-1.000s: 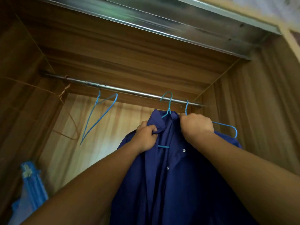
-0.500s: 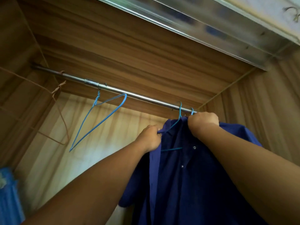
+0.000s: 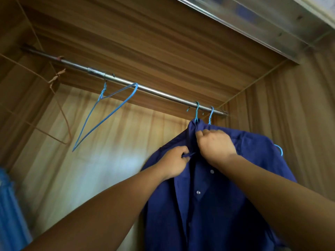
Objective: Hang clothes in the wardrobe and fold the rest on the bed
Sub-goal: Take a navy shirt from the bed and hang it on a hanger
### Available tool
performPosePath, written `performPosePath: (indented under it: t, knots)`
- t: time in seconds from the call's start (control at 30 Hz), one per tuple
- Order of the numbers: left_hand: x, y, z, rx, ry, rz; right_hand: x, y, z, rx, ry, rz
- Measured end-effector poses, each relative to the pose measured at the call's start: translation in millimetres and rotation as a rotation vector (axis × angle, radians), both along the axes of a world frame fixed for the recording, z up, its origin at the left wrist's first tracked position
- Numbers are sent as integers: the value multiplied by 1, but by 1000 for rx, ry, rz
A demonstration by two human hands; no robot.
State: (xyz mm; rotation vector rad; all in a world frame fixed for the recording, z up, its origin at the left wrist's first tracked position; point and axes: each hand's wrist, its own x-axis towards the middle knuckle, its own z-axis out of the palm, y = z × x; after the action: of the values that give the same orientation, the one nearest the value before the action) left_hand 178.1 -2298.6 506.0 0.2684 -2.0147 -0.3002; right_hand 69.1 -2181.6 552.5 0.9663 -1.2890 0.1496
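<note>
The shirt [image 3: 217, 205] is pinched at its front edge by the left hand [image 3: 174, 163] and gripped at the collar by the right hand [image 3: 215, 147], fingers curled; it hangs at the right end of the rail [image 3: 145, 88]. Three blue hangers are counted: one bare hanger [image 3: 107, 113], and two largely hidden by cloth, with only their hooks [image 3: 196, 110] and one tip [image 3: 280, 151] exposed. A blue object [image 3: 9, 205] at lower left is cut off.

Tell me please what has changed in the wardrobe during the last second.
The blue shirt on its hanger slid slightly right along the rail, close to the second hook. The left grip moved a little down the shirt front. It and the right grip still hold the shirt near the collar. The empty blue hanger and the brown wire hanger stayed in place.
</note>
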Motion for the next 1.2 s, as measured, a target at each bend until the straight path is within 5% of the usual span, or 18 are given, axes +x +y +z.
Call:
performPosePath:
  t: [0.3, 0.4, 0.57, 0.83, 1.2]
  knots:
    - [8, 0, -39, 110, -109, -71, 18, 7, -66, 167, -657, 695]
    - [24, -8, -64, 231, -240, 49, 17, 10, -102, 352, -717, 604]
    - [61, -14, -119, 343, -561, 370, 10, 1, -157, 810, -1182, 337]
    - [126, 15, -228, 378, -842, 688, 25, 10, -242, 1058, -1235, 166]
    - [184, 76, -394, 524, -1032, 815, 29, 30, -404, 1288, -1282, 182]
